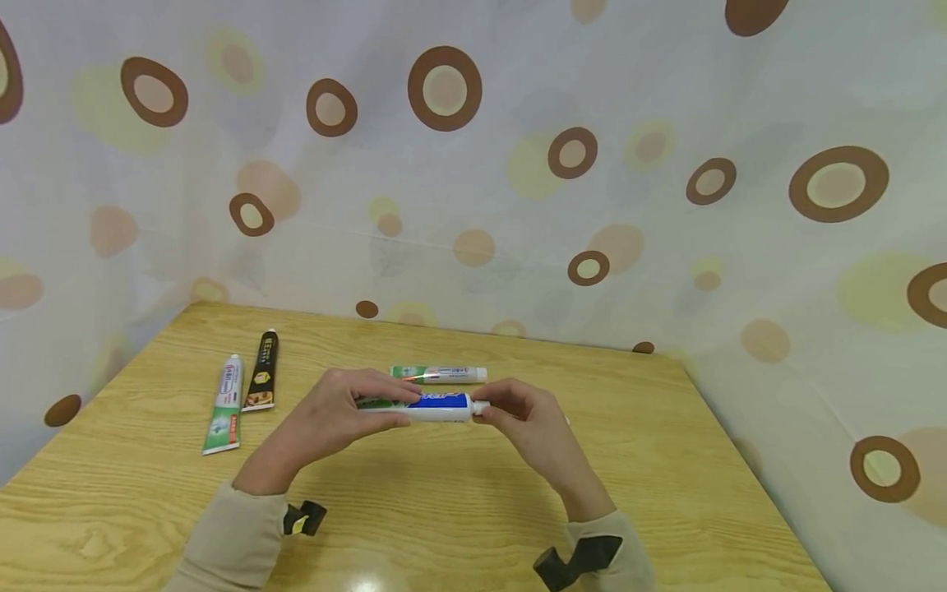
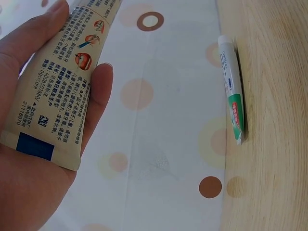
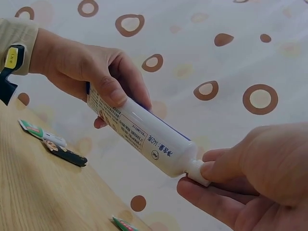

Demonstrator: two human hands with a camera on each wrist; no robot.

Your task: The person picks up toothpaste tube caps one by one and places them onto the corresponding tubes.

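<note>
A white and blue toothpaste tube [image 1: 444, 407] is held level above the table, its cap end to the right. My left hand [image 1: 344, 411] grips the tube's flat end between thumb and fingers; printed small text covers the side of the tube [image 2: 57, 86] seen in the left wrist view. The thumb and fingers of my right hand [image 1: 528, 423] pinch the white cap [image 3: 196, 172], which sits at the tube's neck. In the right wrist view my left hand [image 3: 96, 72] is around the far end of the tube [image 3: 144, 130].
Behind the hands lies a green and white tube [image 1: 447, 375]. At the table's left lie another green and white tube [image 1: 225, 403] and a black tube [image 1: 263, 370], close together. A patterned curtain [image 1: 473, 181] hangs behind the wooden table [image 1: 414, 526].
</note>
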